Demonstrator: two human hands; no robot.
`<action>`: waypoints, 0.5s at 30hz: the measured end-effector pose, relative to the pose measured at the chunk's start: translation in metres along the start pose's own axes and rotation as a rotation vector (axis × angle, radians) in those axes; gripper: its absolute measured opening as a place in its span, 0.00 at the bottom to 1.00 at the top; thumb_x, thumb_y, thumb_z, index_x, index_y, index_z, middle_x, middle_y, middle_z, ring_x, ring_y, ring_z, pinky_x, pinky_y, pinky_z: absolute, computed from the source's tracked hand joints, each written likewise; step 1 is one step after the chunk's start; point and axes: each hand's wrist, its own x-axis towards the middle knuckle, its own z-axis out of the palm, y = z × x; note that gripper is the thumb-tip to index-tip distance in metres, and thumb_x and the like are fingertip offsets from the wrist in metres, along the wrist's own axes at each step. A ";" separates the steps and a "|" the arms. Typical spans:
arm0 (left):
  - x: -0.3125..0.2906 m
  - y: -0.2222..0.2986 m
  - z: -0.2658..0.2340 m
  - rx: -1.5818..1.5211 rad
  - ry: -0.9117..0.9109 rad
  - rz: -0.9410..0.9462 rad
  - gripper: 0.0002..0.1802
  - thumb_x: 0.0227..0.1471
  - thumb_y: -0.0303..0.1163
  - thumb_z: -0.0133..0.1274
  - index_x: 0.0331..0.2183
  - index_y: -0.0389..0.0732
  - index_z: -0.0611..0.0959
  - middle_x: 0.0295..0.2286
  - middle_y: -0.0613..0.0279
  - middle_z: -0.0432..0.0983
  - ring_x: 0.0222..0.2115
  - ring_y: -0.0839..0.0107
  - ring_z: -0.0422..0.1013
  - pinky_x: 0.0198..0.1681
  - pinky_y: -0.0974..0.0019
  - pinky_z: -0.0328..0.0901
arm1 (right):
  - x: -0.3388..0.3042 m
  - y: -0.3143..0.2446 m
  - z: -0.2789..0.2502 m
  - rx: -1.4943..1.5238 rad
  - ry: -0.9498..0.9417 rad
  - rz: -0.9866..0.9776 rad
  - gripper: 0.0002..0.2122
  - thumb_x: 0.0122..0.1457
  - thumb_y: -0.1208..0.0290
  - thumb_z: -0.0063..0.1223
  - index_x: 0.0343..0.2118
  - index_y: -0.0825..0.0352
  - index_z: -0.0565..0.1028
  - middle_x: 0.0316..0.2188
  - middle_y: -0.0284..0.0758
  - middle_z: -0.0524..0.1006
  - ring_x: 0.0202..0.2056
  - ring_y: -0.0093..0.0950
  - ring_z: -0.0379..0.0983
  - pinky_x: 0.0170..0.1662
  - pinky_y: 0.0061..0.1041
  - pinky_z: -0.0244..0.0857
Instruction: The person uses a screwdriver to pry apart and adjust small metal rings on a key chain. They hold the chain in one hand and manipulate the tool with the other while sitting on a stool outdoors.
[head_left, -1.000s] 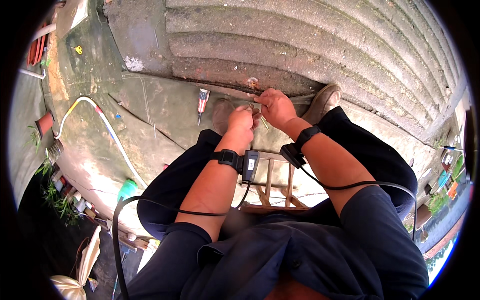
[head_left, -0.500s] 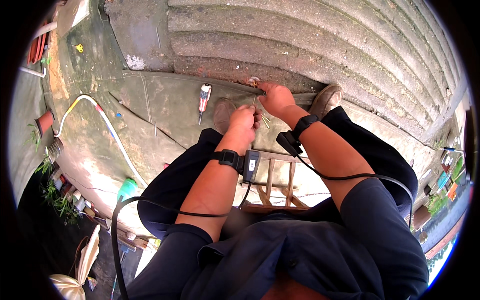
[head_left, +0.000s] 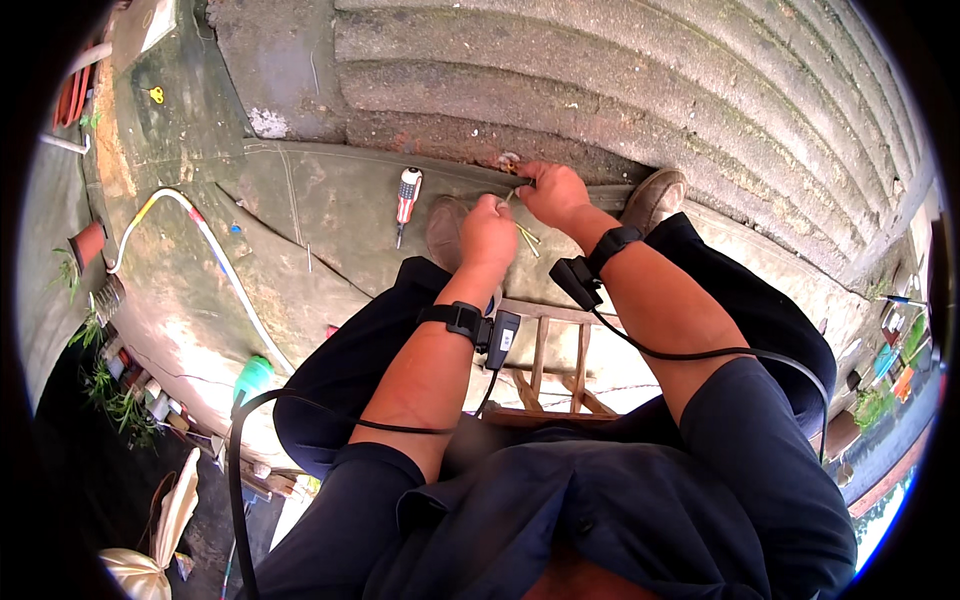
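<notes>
My left hand is closed, its fingertips pinching one end of a short thin rod. Just to the right, my right hand is closed too, thumb and forefinger together at the rod's other side; a small dark piece shows at those fingertips, too small to name. Beneath the hands, a few thin brass-coloured rods lie on the cloth. A screwdriver with a red, white and black handle lies to the left of my left shoe. Small orange bits sit on the edge beyond my right fingertips.
Ridged concrete rises beyond the hands. A greenish tarp covers the ground. My shoes flank the hands. A wooden stool is beneath me. At left lie a white hose, a green bottle and yellow scissors.
My left hand has turned and moved slightly up and left. My right fingers have drawn back from the orange bits and closed near the left fingertips.
</notes>
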 end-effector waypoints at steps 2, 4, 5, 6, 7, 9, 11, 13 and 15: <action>-0.003 0.024 -0.020 0.223 -0.128 0.023 0.11 0.55 0.35 0.47 0.34 0.38 0.75 0.30 0.40 0.78 0.32 0.44 0.75 0.35 0.46 0.67 | 0.001 0.003 -0.002 0.005 -0.011 0.026 0.17 0.52 0.62 0.55 0.46 0.58 0.77 0.41 0.43 0.79 0.44 0.42 0.75 0.49 0.37 0.69; -0.003 0.031 -0.024 0.267 -0.136 0.052 0.11 0.55 0.36 0.47 0.34 0.38 0.76 0.30 0.40 0.78 0.32 0.43 0.74 0.36 0.45 0.67 | 0.001 0.001 -0.005 0.004 -0.036 0.049 0.17 0.52 0.62 0.56 0.46 0.58 0.77 0.41 0.43 0.79 0.44 0.41 0.75 0.49 0.37 0.69; -0.002 0.032 -0.026 0.291 -0.139 0.066 0.11 0.55 0.36 0.46 0.34 0.39 0.76 0.30 0.41 0.78 0.33 0.42 0.74 0.36 0.44 0.66 | 0.001 -0.002 -0.006 -0.006 -0.046 0.056 0.17 0.52 0.62 0.56 0.46 0.58 0.77 0.41 0.43 0.79 0.44 0.41 0.75 0.49 0.37 0.69; -0.001 0.033 -0.027 0.270 -0.153 0.038 0.11 0.55 0.36 0.46 0.34 0.38 0.76 0.30 0.41 0.78 0.33 0.42 0.74 0.37 0.44 0.66 | 0.002 -0.004 -0.008 -0.015 -0.055 0.063 0.17 0.52 0.62 0.56 0.46 0.58 0.77 0.41 0.43 0.79 0.44 0.41 0.75 0.49 0.37 0.69; 0.000 0.034 -0.028 0.248 -0.168 0.012 0.11 0.55 0.35 0.46 0.34 0.38 0.76 0.30 0.40 0.78 0.34 0.42 0.74 0.37 0.44 0.66 | 0.002 -0.005 -0.009 -0.025 -0.064 0.071 0.18 0.52 0.62 0.56 0.46 0.58 0.77 0.41 0.43 0.79 0.44 0.41 0.75 0.49 0.37 0.68; 0.003 0.033 -0.029 0.210 -0.163 -0.019 0.11 0.55 0.36 0.46 0.34 0.37 0.76 0.30 0.40 0.77 0.35 0.41 0.73 0.38 0.44 0.66 | 0.003 -0.007 -0.009 -0.060 -0.067 0.056 0.18 0.53 0.61 0.56 0.47 0.58 0.77 0.42 0.43 0.78 0.45 0.41 0.75 0.50 0.37 0.68; 0.004 0.031 -0.026 0.171 -0.131 -0.024 0.12 0.55 0.36 0.46 0.33 0.36 0.76 0.30 0.39 0.77 0.35 0.40 0.73 0.39 0.44 0.66 | 0.006 -0.005 -0.009 -0.093 -0.076 0.037 0.19 0.53 0.60 0.56 0.48 0.58 0.76 0.44 0.43 0.78 0.47 0.41 0.74 0.51 0.37 0.68; 0.006 0.025 -0.021 0.115 -0.120 -0.054 0.14 0.55 0.37 0.47 0.33 0.35 0.78 0.30 0.38 0.77 0.35 0.40 0.73 0.39 0.46 0.66 | 0.009 -0.002 -0.006 -0.124 -0.092 0.013 0.19 0.54 0.60 0.56 0.49 0.59 0.76 0.46 0.43 0.77 0.48 0.42 0.73 0.51 0.36 0.67; 0.008 0.017 -0.016 0.048 -0.117 -0.089 0.15 0.55 0.37 0.47 0.33 0.34 0.79 0.31 0.38 0.77 0.35 0.41 0.73 0.39 0.48 0.66 | 0.011 -0.006 -0.009 -0.150 -0.133 0.026 0.19 0.54 0.59 0.55 0.49 0.59 0.76 0.47 0.43 0.77 0.49 0.41 0.73 0.52 0.36 0.67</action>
